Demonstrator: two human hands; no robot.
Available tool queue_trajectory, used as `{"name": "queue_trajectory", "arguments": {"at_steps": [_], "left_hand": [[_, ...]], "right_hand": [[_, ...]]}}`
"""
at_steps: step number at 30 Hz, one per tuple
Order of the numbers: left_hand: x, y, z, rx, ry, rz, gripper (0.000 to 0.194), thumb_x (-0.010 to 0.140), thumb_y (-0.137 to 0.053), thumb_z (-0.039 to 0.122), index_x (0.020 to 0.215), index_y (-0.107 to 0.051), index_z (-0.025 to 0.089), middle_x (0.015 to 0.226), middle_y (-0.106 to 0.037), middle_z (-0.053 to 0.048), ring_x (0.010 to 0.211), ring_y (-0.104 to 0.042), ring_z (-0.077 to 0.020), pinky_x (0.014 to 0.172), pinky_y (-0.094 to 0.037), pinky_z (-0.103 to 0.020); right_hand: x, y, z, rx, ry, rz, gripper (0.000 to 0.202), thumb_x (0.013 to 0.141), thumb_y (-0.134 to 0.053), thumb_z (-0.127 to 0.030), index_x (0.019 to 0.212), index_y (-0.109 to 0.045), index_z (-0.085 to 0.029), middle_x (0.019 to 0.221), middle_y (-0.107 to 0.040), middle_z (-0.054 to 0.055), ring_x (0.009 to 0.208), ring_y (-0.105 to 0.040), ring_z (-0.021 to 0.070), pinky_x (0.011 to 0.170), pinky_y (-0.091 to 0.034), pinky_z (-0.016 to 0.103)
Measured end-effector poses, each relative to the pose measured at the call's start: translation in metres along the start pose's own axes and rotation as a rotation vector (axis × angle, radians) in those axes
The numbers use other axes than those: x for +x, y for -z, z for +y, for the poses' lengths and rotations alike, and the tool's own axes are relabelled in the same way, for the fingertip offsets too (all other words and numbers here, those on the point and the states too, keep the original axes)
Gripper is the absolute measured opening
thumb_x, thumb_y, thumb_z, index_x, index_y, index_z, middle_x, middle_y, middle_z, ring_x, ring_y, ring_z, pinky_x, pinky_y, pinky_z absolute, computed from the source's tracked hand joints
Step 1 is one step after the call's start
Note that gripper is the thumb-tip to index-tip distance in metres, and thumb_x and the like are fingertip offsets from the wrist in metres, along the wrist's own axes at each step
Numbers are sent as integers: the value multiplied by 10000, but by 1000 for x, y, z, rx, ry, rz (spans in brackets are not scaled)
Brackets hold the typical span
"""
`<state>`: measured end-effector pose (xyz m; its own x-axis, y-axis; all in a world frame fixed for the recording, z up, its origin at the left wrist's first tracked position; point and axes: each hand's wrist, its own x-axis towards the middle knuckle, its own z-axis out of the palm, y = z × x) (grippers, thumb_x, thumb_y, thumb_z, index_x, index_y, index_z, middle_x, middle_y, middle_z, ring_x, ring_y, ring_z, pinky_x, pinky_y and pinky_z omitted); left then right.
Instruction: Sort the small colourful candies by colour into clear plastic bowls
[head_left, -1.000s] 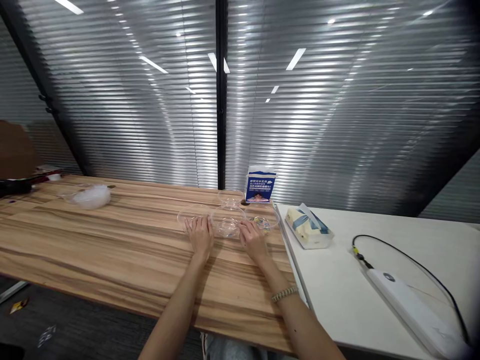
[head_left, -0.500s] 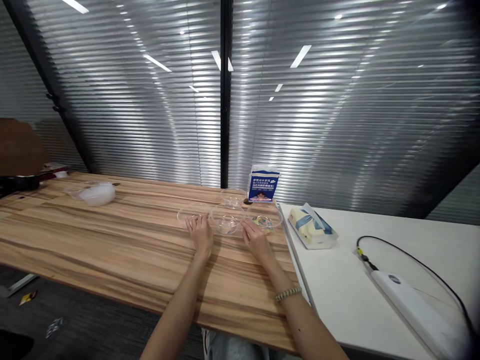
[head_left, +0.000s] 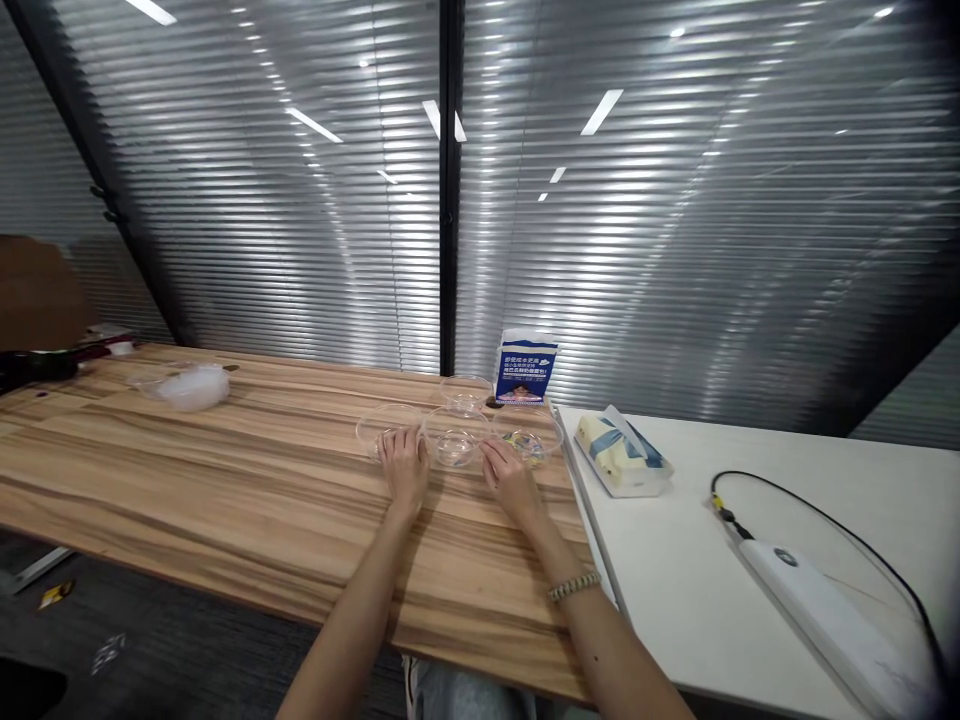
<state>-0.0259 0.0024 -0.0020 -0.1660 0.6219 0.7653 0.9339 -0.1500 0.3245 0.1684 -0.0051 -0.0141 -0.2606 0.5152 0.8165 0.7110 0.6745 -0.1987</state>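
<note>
Several clear plastic bowls stand close together on the wooden table. The middle bowl (head_left: 454,447) sits between my two hands. My left hand (head_left: 406,475) is closed at its left rim, with the fingers bent over the near edge of the left bowl (head_left: 369,428). At the middle bowl's right rim, my right hand (head_left: 513,482) pinches with thumb and fingertips. Small colourful pieces, too small to name, show in or under the right bowl (head_left: 551,437). Another bowl (head_left: 466,385) stands behind. The transparent rims overlap, so exact contact is hard to see.
A blue printed packet (head_left: 526,372) stands upright behind the bowls. To the right, a tissue pack (head_left: 622,460) and a white power strip (head_left: 832,620) with a black cable lie on the white table (head_left: 705,590). Whitish plastic bowls (head_left: 195,385) sit far left on the wooden table (head_left: 225,490).
My left hand has shifted very slightly to the right. The right hand and the bowls look nearly the same.
</note>
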Motion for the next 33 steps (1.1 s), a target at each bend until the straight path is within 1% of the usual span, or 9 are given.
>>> {"name": "queue_trajectory", "arguments": {"at_steps": [3,8,14,16,21,27,33], "left_hand": [[0,-1,0,-17,-17,-8,312,914,-410,258,1120,-624,162,1051,-676,-115,1048,-531,-283,1069,-294,-502],[-1,-2,-1,-16,-33,-22,309,910,-405,224,1124,-622,170,1058,-676,-93,1064,-526,-274,1094,-272,-498],[0,1,1,-4,21,-30,316,893,-408,175,1109,-639,170,1058,-669,-109,1072,-530,-274,1090,-284,-497],[0,2,1,3,32,-30,322,882,-409,148,1092,-651,174,1059,-668,-115,1075,-528,-275,1089,-283,-506],[-1,2,-1,27,1,-26,349,859,-414,104,1072,-670,209,1058,-670,-83,1056,-526,-275,1091,-276,-505],[-3,0,-2,31,1,-36,367,839,-418,72,1072,-670,204,1066,-661,-90,1057,-524,-275,1103,-250,-501],[-2,0,-1,44,13,-29,350,849,-420,96,1100,-650,177,1074,-662,-107,1073,-519,-280,1091,-260,-502]], "right_hand": [[0,-1,0,-20,-5,-8,337,892,-427,-100,1148,-644,-134,1149,-648,129,1099,-579,244,959,-496,422],[-1,-1,1,-16,-34,-33,364,880,-426,-93,1173,-637,-141,1184,-632,136,1133,-560,244,974,-484,433],[-1,-1,0,25,-26,-86,398,884,-426,-103,1240,-599,-147,1203,-629,124,1153,-549,233,1004,-465,435],[0,-1,-1,23,-27,-86,393,884,-427,-105,1233,-603,-150,1195,-630,126,1152,-550,235,993,-473,435],[1,1,-2,5,-53,-75,345,911,-422,-137,1192,-622,-156,1168,-629,126,1100,-566,239,958,-486,428],[1,4,0,-1,-67,-77,322,942,-414,-187,1193,-612,-149,1167,-614,131,1094,-552,243,939,-482,416],[1,3,-1,-13,-56,-59,311,948,-414,-206,1188,-607,-169,1166,-597,131,1079,-559,244,911,-493,404]]}}
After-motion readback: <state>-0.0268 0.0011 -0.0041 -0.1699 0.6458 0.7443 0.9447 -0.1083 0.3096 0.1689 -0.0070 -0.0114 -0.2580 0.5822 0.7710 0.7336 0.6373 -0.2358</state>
